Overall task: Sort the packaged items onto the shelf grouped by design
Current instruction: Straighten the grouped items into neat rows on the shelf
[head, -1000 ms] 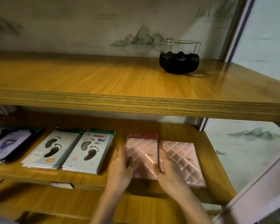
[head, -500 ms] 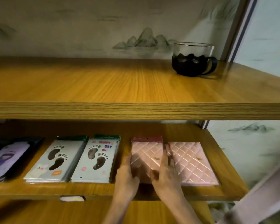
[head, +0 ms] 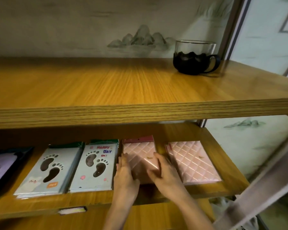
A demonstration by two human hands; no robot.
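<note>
On the lower wooden shelf [head: 206, 191] lies a row of flat packages. A pink quilted package [head: 139, 153] sits between my hands. My left hand [head: 125, 175] lies flat against its left edge, and my right hand [head: 163, 171] rests on its right side with the thumb across the front. A second pink quilted package [head: 192, 161] lies to the right, a narrow gap apart. Left of my hands are two grey footprint packages [head: 94, 166] [head: 48, 171], then a purple and black package [head: 0, 168] at the far left.
The upper shelf [head: 123, 110] juts out above the row and holds a glass mug with a dark base [head: 194, 58] at the right. A pale slanted bar [head: 264, 180] crosses the lower right. A small label [head: 72, 210] sticks out under the lower shelf.
The pink package between my hands has slid left, opening a gap to the second pink package. My view has shifted closer and slightly left.
</note>
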